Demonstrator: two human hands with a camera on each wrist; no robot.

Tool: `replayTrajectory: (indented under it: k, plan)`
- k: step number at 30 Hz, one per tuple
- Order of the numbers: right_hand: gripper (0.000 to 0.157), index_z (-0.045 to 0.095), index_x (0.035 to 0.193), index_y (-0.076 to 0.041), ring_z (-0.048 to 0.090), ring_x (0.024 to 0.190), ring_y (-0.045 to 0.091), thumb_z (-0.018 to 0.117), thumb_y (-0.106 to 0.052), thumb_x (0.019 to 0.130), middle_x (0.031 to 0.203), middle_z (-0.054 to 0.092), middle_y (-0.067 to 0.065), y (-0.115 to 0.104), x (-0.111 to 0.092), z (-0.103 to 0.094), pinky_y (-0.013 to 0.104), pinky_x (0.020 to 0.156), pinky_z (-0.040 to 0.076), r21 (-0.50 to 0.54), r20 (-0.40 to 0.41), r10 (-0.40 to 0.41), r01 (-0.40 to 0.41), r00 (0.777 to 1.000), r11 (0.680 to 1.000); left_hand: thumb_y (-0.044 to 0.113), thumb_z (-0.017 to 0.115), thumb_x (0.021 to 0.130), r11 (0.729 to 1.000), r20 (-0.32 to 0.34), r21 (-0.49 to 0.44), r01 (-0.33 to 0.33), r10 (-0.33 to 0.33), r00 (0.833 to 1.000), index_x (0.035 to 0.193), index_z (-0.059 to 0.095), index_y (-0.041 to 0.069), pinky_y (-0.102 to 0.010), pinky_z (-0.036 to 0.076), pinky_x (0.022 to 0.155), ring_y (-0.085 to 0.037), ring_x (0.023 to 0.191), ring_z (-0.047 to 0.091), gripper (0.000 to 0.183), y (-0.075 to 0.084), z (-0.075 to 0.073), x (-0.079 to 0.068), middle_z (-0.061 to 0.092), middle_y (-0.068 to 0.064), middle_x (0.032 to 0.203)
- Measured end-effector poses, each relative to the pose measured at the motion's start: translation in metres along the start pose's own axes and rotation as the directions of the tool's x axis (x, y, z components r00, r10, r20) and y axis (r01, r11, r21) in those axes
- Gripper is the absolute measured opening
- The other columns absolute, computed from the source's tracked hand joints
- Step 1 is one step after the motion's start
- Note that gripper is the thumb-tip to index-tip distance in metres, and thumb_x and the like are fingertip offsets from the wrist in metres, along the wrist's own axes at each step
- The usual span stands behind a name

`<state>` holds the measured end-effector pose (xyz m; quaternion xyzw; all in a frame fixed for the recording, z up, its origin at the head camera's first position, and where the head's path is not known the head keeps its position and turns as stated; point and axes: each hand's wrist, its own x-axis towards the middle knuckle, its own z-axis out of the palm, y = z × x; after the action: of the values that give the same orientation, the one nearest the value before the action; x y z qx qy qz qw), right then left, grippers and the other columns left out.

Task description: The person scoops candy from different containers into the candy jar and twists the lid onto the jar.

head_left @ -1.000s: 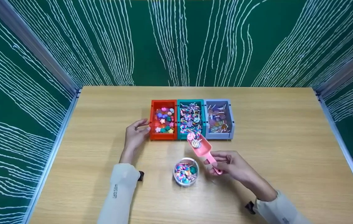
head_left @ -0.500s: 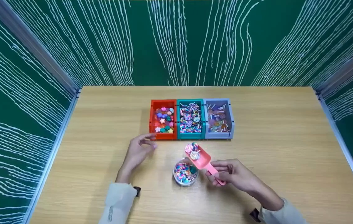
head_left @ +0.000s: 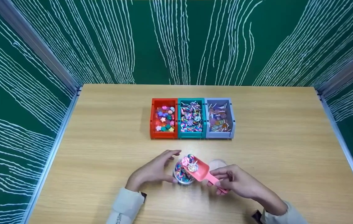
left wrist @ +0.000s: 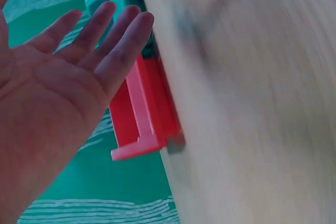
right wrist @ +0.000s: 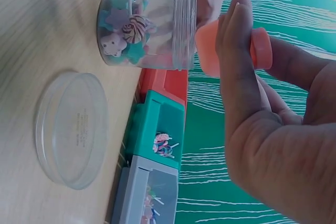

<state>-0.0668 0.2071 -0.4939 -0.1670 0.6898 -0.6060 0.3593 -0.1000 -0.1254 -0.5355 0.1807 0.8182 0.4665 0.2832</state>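
- Your right grip point(head_left: 234, 182) is curling around the handle of the pink scoop point(head_left: 202, 171) and holding nothing else. The handle is pointing toward 4 o'clock, the lip toward 10.
- That scoop is hovering over the mouth of the clear jar point(right wrist: 184, 32), carrying at least three little lollipops point(head_left: 185, 161) bunched near the lip. Guessing you're holding it right there so strays are landing in the jar.
- Your left grip point(head_left: 154, 169) is sitting at the jar's 9 o'clock, spread well apart with nothing in it. Looks like you're placing it there for steadying.
- The jar is standing upright with star charms point(right wrist: 114, 44) and swirly bits inside. Its lid point(right wrist: 84, 135) is lying on the table point(head_left: 272, 130) around 3 o'clock, probably leaving the mouth free.
- Up from 11 to 1 o'clock, the red bin point(head_left: 164, 135), teal bin point(head_left: 192, 135) and lavender bin point(head_left: 219, 135) are sitting side by side, seemingly sorting pieces by type.
- Hard to see: the scoop is covering part of the jar's mouth from above, and I can't tell if your left thumb is touching the jar. The left wrist view is blurring the table, and the right one is cutting off the lavender bin.
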Motion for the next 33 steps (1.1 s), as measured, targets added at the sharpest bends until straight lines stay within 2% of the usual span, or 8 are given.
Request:
replayTrajectory:
  k: [4, 11, 15, 20, 28, 33]
  plan:
    - [0.043, 0.053, 0.135, 0.024, 0.076, 0.077, 0.015, 0.055, 0.009, 0.095, 0.115, 0.074, 0.031, -0.003, 0.001, 0.000, 0.026, 0.071, 0.062, -0.063, -0.013, 0.000, -0.001, 1.000, 0.998, 0.019, 0.094, 0.081, 0.999, 0.042, 0.039, -0.016, 0.015, 0.999, 0.166, 0.034, 0.021, -0.048, 0.032, 0.125, -0.027, 0.150, 0.043, 0.104, 0.001, 0.007, 0.005, 0.044, 0.000, 0.162]
    - [0.042, 0.058, 0.132, 0.023, 0.072, 0.070, 0.012, 0.056, 0.010, 0.092, 0.098, 0.079, 0.017, -0.013, 0.000, 0.002, 0.022, 0.063, 0.058, -0.190, -0.013, 0.005, -0.007, 1.000, 0.982, 0.015, 0.094, 0.081, 0.995, 0.052, 0.032, -0.095, 0.094, 0.994, 0.164, 0.037, 0.020, -0.043, 0.034, 0.125, -0.020, 0.147, 0.044, 0.102, -0.001, 0.013, 0.011, 0.046, -0.002, 0.158]
    - [0.039, 0.064, 0.130, 0.018, 0.069, 0.068, 0.011, 0.059, 0.008, 0.093, 0.091, 0.078, 0.009, -0.022, -0.001, 0.004, 0.022, 0.061, 0.056, -0.244, -0.025, 0.044, -0.049, 0.999, 0.969, 0.013, 0.093, 0.082, 0.996, 0.045, 0.014, -0.086, 0.085, 0.995, 0.161, 0.042, 0.019, -0.044, 0.035, 0.124, -0.019, 0.145, 0.046, 0.095, -0.001, 0.013, 0.011, 0.049, 0.002, 0.157]
    - [0.037, 0.066, 0.127, 0.017, 0.068, 0.065, 0.011, 0.061, 0.007, 0.092, 0.089, 0.077, 0.008, -0.030, -0.002, 0.008, 0.023, 0.059, 0.057, -0.279, -0.030, 0.034, -0.041, 0.999, 0.960, 0.013, 0.091, 0.084, 0.998, 0.039, 0.002, -0.063, 0.063, 0.997, 0.159, 0.046, 0.021, -0.046, 0.037, 0.123, -0.020, 0.144, 0.047, 0.088, 0.000, 0.013, 0.011, 0.052, 0.004, 0.154]
    - [0.035, 0.067, 0.127, 0.017, 0.070, 0.065, 0.017, 0.064, 0.007, 0.093, 0.091, 0.078, 0.009, -0.042, -0.001, 0.010, 0.026, 0.060, 0.060, -0.260, -0.034, 0.096, -0.101, 0.995, 0.960, 0.017, 0.092, 0.084, 1.000, 0.036, -0.002, -0.028, 0.028, 0.999, 0.158, 0.047, 0.025, -0.048, 0.039, 0.121, -0.020, 0.144, 0.047, 0.087, 0.000, 0.012, 0.008, 0.052, 0.007, 0.154]
    - [0.035, 0.066, 0.127, 0.018, 0.072, 0.066, 0.019, 0.067, 0.006, 0.094, 0.091, 0.078, 0.009, -0.048, -0.002, 0.011, 0.027, 0.060, 0.061, -0.252, -0.036, 0.117, -0.122, 0.993, 0.960, 0.016, 0.092, 0.084, 0.999, 0.038, -0.047, -0.016, 0.018, 0.999, 0.158, 0.048, 0.025, -0.050, 0.037, 0.122, -0.021, 0.146, 0.045, 0.087, -0.001, 0.013, 0.008, 0.052, 0.009, 0.154]
